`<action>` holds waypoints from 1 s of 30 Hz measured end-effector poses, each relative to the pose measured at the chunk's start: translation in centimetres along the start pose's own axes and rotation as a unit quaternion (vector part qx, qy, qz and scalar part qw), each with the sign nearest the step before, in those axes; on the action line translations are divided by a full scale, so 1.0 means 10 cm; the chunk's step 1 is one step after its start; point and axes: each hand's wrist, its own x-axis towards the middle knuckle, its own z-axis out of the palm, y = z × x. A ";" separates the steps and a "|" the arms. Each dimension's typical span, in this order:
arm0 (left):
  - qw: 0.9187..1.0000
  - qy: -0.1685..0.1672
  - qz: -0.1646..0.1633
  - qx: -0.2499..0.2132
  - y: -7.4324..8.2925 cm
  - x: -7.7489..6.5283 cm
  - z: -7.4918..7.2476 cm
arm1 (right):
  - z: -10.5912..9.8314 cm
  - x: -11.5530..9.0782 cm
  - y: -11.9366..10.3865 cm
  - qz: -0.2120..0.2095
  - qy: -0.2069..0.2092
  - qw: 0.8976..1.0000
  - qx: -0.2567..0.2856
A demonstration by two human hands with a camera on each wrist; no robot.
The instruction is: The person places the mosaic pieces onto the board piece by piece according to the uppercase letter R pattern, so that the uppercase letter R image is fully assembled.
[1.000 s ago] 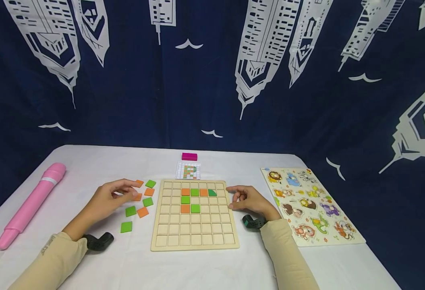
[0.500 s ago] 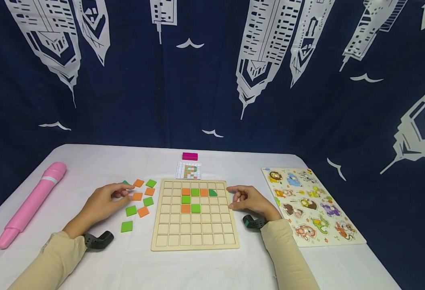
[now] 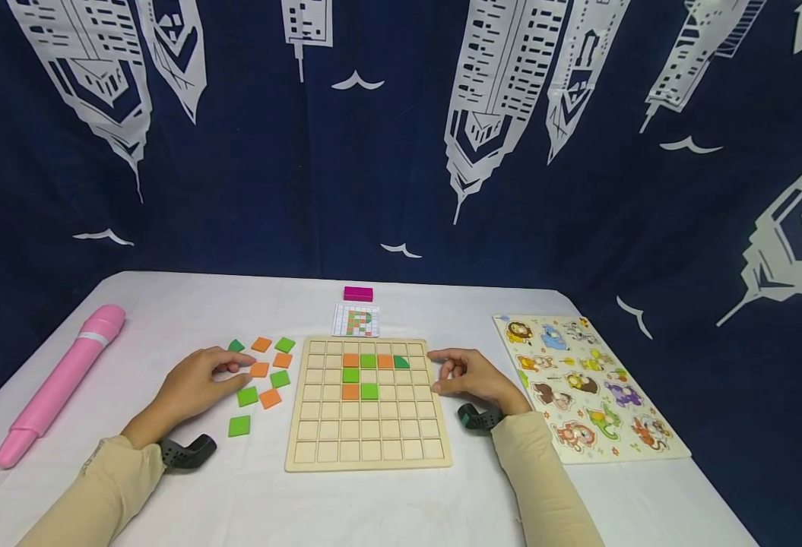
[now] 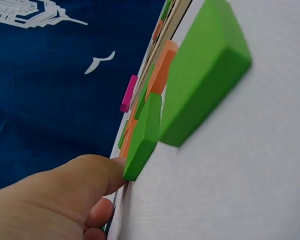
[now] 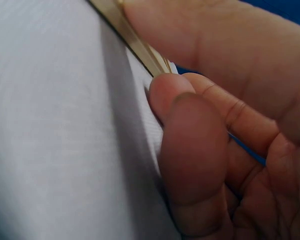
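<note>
My left hand [image 3: 198,380] hovers at the left side of a group of loose tiles, thumb and index finger apart. Their tips are right at an orange tile [image 3: 259,370], with a green tile [image 3: 247,396] just below the thumb. In the left wrist view, the thumb [image 4: 97,172] overlaps the edge of a green tile [image 4: 144,137]. My right hand [image 3: 472,374] rests at the right edge of a wooden grid board [image 3: 366,453], index fingertip and thumb touching its side, other fingers curled under. Orange and green tiles, plus one dark green rounded piece [image 3: 401,363], sit in the board's upper cells.
A pattern card [image 3: 356,320] and a magenta block [image 3: 358,294] lie behind the board. An animal puzzle board [image 3: 588,387] is at the right, a pink cylindrical wand [image 3: 61,384] at the left. Several other tiles, including a dark green piece [image 3: 236,345], surround the left fingertips.
My left hand has drawn back a little toward the lower left from the upper orange tile, uncovering the dark green piece. The right hand and the board have stayed in place.
</note>
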 end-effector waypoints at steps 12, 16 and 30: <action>1.000 0.014 0.009 -0.010 -0.01 -0.02 0.01 | 0.00 0.00 0.01 0.003 0.000 1.000 0.010; 0.999 0.028 0.006 -0.017 0.01 -0.03 0.01 | 0.00 0.00 0.02 0.004 0.002 1.000 0.006; 0.990 0.043 -0.063 -0.116 0.08 -0.06 -0.05 | 0.00 -0.01 0.01 -0.003 -0.002 1.000 0.010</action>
